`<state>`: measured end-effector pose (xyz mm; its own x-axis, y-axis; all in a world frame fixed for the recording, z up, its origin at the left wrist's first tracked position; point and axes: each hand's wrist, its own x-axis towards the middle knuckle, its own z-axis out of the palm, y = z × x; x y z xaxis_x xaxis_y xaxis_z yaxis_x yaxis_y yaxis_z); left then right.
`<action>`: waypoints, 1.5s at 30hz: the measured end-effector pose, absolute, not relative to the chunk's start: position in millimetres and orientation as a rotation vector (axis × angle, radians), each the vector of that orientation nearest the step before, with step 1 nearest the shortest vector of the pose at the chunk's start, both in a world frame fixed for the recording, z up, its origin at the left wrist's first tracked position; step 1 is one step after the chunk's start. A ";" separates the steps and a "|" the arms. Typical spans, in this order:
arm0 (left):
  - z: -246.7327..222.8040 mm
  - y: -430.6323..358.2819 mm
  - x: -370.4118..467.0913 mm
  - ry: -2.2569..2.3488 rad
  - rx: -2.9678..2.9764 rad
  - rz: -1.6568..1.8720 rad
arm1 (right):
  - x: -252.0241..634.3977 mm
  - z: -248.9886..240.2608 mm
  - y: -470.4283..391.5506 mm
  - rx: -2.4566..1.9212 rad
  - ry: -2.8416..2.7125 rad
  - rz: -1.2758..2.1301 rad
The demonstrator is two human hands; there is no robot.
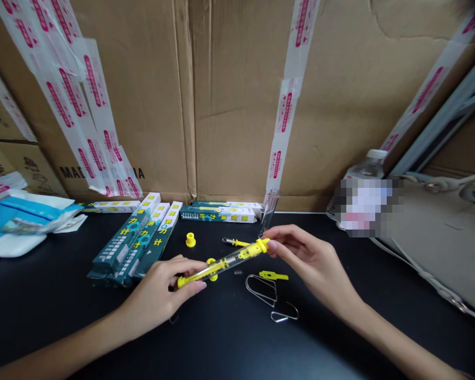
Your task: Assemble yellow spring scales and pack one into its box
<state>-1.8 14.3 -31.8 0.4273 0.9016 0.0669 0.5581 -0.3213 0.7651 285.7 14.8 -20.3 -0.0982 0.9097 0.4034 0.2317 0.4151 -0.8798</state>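
A clear tube with yellow parts inside (225, 263) is held tilted above the black table, its right end higher. My left hand (168, 290) grips its lower left end between thumb and fingers. At the upper right end, my right hand (304, 256) pinches the yellow cap. Below and beyond the tube lie a yellow flanged cap (190, 240), a small spring (238, 273), a flat yellow piece (274, 275), a large wire loop (261, 290) and a smaller wire hook (285, 315). An empty clear tube (269, 211) stands behind my right hand.
Green and white boxes (130, 243) lie at the left, with more boxes (221, 211) at the back against a large cardboard box (237, 105). A blue and white package (27, 211) is far left. At the right are a plastic bottle (366, 171) and a beige bag (439, 232).
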 end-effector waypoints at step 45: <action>-36.1 16.0 -3.9 1.219 2.015 0.683 | 286.3 -16.7 11.5 -0.920 -1.639 0.695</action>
